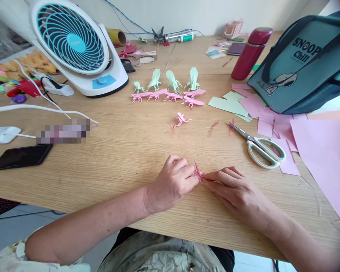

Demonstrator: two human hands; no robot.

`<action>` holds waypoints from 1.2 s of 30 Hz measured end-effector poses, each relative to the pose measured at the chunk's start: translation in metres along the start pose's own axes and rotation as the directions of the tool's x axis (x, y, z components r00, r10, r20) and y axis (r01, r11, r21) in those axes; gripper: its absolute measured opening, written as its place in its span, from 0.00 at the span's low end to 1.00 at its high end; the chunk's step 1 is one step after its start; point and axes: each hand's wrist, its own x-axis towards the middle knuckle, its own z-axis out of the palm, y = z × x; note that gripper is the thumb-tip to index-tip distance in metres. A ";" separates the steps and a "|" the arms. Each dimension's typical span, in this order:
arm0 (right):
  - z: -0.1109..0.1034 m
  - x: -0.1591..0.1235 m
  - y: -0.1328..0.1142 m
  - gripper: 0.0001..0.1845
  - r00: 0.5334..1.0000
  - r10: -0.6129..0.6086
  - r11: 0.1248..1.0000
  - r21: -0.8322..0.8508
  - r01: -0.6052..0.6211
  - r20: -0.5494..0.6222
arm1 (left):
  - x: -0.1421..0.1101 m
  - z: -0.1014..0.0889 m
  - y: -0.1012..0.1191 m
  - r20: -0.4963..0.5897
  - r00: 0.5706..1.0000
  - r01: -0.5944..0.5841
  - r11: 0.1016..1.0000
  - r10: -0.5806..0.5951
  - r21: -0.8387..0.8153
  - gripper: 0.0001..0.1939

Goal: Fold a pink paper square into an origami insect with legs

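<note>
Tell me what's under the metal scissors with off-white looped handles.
Light-brown wooden tabletop shows around the scissors, and one handle loop overlaps a rectangular pink paper sheet. Anything directly beneath the blades and handles is covered.

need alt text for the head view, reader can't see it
A left hand and right hand pinch a small folded pink paper at a wooden table. Beyond are green figures and pink figures of folded paper; scissors, loose sheets, a flask and a bag are to the right, a fan and phone to the left.
</note>
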 end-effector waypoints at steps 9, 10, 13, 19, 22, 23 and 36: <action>0.000 0.001 -0.001 0.20 1.000 -0.012 1.000 -0.012 0.012 0.003 | -0.010 -0.005 0.004 0.055 0.997 -0.060 0.995 0.055 0.083 0.12; 0.000 0.001 -0.001 0.20 1.000 -0.015 1.000 -0.018 0.015 -0.003 | -0.010 -0.005 0.004 0.052 0.997 -0.066 0.993 0.061 0.093 0.12; 0.000 0.000 -0.001 0.19 1.000 -0.015 1.000 -0.022 0.015 -0.002 | -0.009 -0.006 0.004 0.074 0.993 -0.103 0.988 0.094 0.117 0.13; 0.001 -0.002 0.000 0.17 1.000 0.002 1.000 -0.009 -0.002 0.012 | -0.011 -0.008 0.001 0.158 0.984 -0.093 0.995 0.088 0.023 0.12; 0.002 -0.002 -0.001 0.18 1.000 -0.002 1.000 -0.022 0.003 0.010 | -0.016 -0.009 -0.002 0.184 0.983 -0.003 0.999 0.012 -0.049 0.14; 0.002 -0.003 -0.001 0.18 1.000 -0.001 1.000 -0.029 0.001 0.015 | -0.018 -0.010 -0.002 0.201 0.979 0.019 0.998 -0.006 -0.062 0.14; 0.002 0.010 -0.012 0.19 0.998 -0.024 0.964 -0.262 0.038 0.058 | -0.028 -0.012 -0.003 0.285 0.958 0.040 0.999 -0.032 -0.020 0.30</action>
